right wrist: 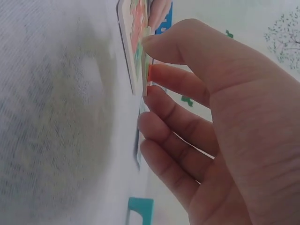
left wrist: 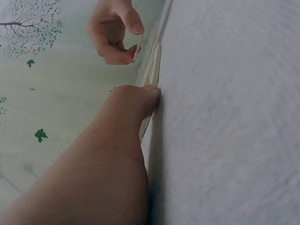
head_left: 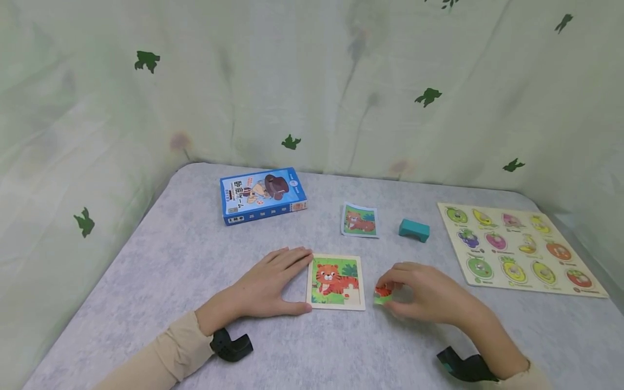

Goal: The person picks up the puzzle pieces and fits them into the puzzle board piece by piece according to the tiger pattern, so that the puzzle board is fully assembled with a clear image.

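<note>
A tiger jigsaw puzzle in a pale frame lies on the table in the head view, with bare board showing at its lower right. My left hand rests at its left side, fingers extended, fingertips at the upper left corner and thumb at the lower left. To the right of the frame, my right hand pinches a puzzle piece with orange and green print between thumb and fingers. In the right wrist view the piece is seen edge-on, tilted up near the frame.
Behind the puzzle lies a small tiger picture card, with a teal arch block to its right. A blue game box is at the back left. A fruit peg board covers the right side of the table.
</note>
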`<state>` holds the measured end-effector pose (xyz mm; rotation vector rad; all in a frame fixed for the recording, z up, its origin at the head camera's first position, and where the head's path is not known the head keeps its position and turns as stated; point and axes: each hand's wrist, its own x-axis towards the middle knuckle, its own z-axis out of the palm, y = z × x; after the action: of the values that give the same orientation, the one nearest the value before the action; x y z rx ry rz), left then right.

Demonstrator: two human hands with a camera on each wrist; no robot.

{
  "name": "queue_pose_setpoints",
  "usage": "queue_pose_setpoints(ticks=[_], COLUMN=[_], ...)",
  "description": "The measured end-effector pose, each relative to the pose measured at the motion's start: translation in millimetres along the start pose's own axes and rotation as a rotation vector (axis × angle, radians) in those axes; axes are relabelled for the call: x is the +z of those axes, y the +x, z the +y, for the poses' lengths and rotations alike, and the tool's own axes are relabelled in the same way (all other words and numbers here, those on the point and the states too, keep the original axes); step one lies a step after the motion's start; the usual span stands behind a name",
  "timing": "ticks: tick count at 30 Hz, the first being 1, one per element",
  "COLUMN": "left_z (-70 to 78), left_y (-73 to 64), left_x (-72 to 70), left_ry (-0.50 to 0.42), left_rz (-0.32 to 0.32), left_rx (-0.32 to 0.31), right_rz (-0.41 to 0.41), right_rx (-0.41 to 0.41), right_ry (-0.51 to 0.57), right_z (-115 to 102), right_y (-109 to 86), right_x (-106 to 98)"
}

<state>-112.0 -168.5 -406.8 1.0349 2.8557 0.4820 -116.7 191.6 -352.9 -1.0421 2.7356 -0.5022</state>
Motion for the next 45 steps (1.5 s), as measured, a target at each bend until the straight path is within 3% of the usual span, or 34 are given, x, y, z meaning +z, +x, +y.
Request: queue_pose_setpoints(ticks=[3, 13, 24, 45], left_z=[-0.3, -0.1, 1.3, 4.1], left_y=[-0.5, -1.1, -0.1, 4.0], left_x=[0.6, -0.2, 0.4, 2.0], left_ry=[-0.003, -0.003, -0.005, -0.012], left_rz=[0.005, 0.010, 0.011, 0.013], left_rx=[0.001, 0.001, 0.004, 0.027], right_rz=[-0.006, 0.018, 0.003, -0.028], right_rx=[0.003, -0.097, -0.096, -0.093], right_ry=[0.014, 0.045, 0.023, 0.041], right_z=[-2.8, -10.4, -18.8, -20.1], right_y=[5.3, 20.3, 35.1, 27.1], right_x=[2.4, 9.0, 26.4, 28.7])
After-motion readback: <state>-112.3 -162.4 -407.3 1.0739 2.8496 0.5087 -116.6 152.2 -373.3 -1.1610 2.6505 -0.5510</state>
